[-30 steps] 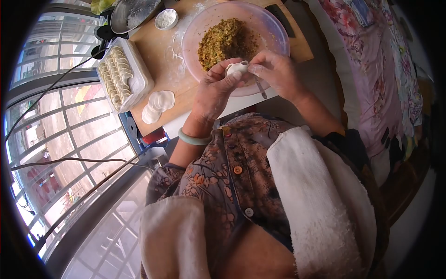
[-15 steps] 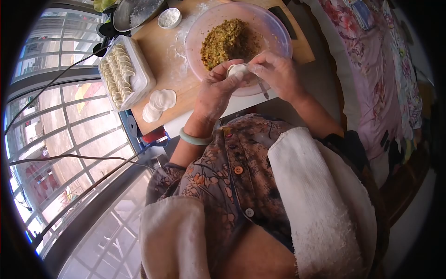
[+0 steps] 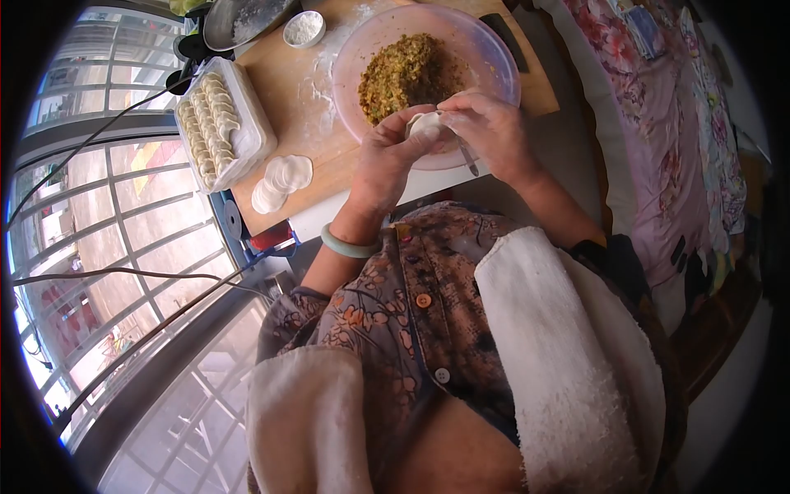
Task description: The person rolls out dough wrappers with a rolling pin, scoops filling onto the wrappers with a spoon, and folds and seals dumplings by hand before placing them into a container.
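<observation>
A pale dumpling (image 3: 425,124) is pinched between my two hands over the near rim of a large pink bowl (image 3: 350,51). My left hand (image 3: 390,148) closes round its left side, thumb in front. On the other side, my right hand (image 3: 492,133) grips its edge with thumb and fingertips. Behind them in the bowl lies a mound of chopped filling (image 3: 403,74). The handle of a utensil (image 3: 469,160) sticks out below my right hand. Round dough wrappers (image 3: 284,181) lie overlapping on the wooden board (image 3: 300,136) to the left.
A white plastic tray (image 3: 262,144) holds rows of finished dumplings at the board's left edge. Behind it stand a small bowl of flour (image 3: 304,30) and a metal pan (image 3: 234,29). A barred window (image 3: 107,189) fills the left side; floral cloth (image 3: 642,148) lies right.
Both hands keep hold of the dumpling over the bowl, and their fingers have shifted slightly along its edge. The whole view has moved a little.
</observation>
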### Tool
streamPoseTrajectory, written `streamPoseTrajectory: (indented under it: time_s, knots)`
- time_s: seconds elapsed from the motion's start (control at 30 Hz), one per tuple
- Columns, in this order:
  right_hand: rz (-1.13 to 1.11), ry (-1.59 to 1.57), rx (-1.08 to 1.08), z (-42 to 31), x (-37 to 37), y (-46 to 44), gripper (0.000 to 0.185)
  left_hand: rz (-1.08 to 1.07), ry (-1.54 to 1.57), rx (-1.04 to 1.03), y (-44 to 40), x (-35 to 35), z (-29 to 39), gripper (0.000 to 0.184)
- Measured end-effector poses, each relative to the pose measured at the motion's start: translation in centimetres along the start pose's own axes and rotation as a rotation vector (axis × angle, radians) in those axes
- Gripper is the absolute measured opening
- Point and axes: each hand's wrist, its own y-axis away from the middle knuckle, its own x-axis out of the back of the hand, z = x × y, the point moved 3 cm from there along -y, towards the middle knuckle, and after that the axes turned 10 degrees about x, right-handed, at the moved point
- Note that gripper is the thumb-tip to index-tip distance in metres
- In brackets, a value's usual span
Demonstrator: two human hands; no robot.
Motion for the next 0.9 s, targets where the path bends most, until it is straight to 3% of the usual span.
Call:
streamPoseTrajectory:
  time_s: [0.13, 0.33, 0.53, 0.73, 0.9]
  knots:
    - [-0.013, 0.156, 0.071, 0.1, 0.1, 0.0, 0.011, 0.013, -0.100, -0.002, 0.1, -0.4, 0.0, 0.036]
    - [0.030, -0.008, -0.031, 0.0, 0.1, 0.0, 0.006, 0.020, -0.152, -0.025, 0.5, -0.9, 0.6, 0.040]
    - [-0.064, 0.143, 0.087, 0.0, 0.4, -0.1, 0.009, 0.038, -0.229, -0.013, 0.4, -0.9, 0.4, 0.041]
    - [-0.056, -0.065, -0.098, -0.5, -0.1, -0.2, 0.009, 0.059, -0.264, -0.054, 0.4, -0.6, 0.3, 0.046]
    - [-0.235, 0.073, 0.033, 0.0, -0.2, -0.7, 0.009, 0.076, -0.360, -0.049, 0.6, -0.9, 0.2, 0.056]
